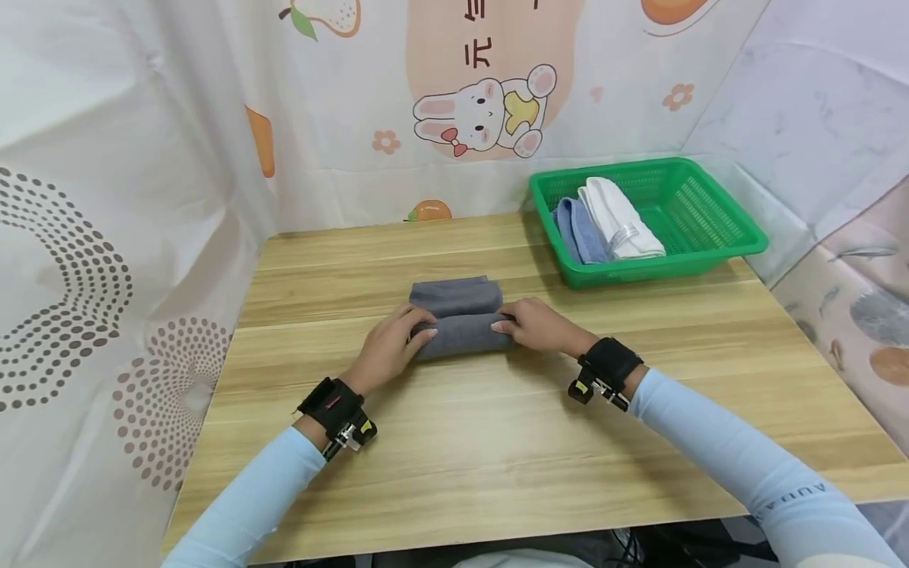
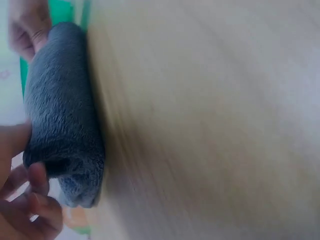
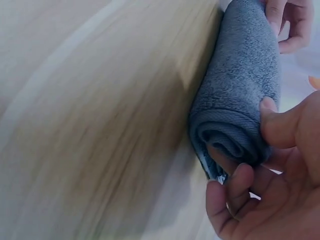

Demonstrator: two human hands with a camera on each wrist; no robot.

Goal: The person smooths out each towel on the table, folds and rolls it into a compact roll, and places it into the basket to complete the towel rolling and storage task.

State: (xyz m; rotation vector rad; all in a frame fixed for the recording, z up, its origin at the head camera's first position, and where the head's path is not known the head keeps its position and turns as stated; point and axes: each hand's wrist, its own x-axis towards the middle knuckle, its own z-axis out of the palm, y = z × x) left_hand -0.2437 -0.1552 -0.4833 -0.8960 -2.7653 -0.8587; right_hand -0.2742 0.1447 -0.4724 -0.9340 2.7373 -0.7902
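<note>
A grey towel [image 1: 461,334] lies on the table, its near part rolled up and its far part still a flat folded strip. At the roll's left end, my left hand [image 1: 389,347] grips it with thumb and fingers. My right hand [image 1: 543,325] pinches the right end, thumb on top. The right wrist view shows the spiral layers of the rolled towel [image 3: 237,75] at that end, with the thumb and fingers around it. In the left wrist view the left thumb and fingertips touch the towel's [image 2: 62,100] other end.
A green plastic basket [image 1: 660,272] stands at the back right of the wooden table [image 1: 454,465]. Inside it are a blue folded towel [image 1: 578,230] and a white folded towel [image 1: 619,219]. A printed curtain [image 1: 341,102] hangs behind the table.
</note>
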